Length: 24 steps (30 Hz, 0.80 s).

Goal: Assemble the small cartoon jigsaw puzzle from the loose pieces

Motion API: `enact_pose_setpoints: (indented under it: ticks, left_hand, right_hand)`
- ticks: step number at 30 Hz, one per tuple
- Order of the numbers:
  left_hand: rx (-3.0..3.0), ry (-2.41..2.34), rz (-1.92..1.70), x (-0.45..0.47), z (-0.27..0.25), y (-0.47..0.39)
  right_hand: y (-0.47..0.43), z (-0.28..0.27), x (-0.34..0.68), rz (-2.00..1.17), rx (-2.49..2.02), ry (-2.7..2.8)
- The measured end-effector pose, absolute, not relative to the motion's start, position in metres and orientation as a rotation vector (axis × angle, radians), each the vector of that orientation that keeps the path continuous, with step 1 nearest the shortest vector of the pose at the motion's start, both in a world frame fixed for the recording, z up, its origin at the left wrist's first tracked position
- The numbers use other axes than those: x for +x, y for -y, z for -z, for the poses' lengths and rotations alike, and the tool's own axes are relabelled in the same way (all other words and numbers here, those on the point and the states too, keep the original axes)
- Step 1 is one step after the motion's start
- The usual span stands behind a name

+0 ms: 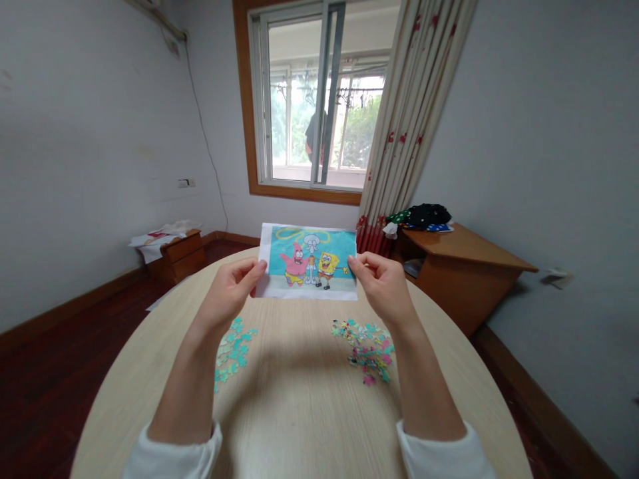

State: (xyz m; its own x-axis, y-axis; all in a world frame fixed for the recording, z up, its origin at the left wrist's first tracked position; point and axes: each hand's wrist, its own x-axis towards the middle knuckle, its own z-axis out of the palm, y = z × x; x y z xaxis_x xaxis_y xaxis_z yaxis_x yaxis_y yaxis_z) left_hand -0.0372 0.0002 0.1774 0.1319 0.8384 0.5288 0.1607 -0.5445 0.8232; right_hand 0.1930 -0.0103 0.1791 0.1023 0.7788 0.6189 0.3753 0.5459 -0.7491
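A printed cartoon picture (312,263) is held up above the table, facing me; it shows a pink starfish, a tall pale figure and a yellow sponge on a turquoise ground. My left hand (233,286) pinches its left edge between thumb and fingers. At the right edge, my right hand (382,283) grips it the same way. Beneath my left forearm lies a spread of mostly turquoise puzzle pieces (237,349). Near my right forearm is a second heap of puzzle pieces (372,349), mixed pink, turquoise and yellow. My forearms hide part of both heaps.
The round wooden table (304,412) stands before me. A wooden desk (464,259) with dark clothes (426,216) is at the right. Papers lie on a low cabinet (184,251) at the left. Behind are a window (294,100) and a curtain (409,120); a person (315,136) shows beyond the glass.
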Motion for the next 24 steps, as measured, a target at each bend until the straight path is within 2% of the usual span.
enact_pose_setpoints:
  ticks: [8, 17, 24]
  left_hand:
    - [1.779, -1.038, -1.274, -0.022, -0.162, -0.018]
    - [1.579, -1.285, -1.203, -0.021, -0.093, -0.074]
    - [1.71, -1.539, -0.882, -0.026, -0.048, -0.095]
  right_hand:
    - [0.002, -0.17, 0.196, -0.204, -1.173, 1.469]
    - [0.009, -0.178, 0.195, -0.056, -1.278, 1.5]
    - [0.021, -0.189, 0.191, -0.036, -1.325, 1.594]
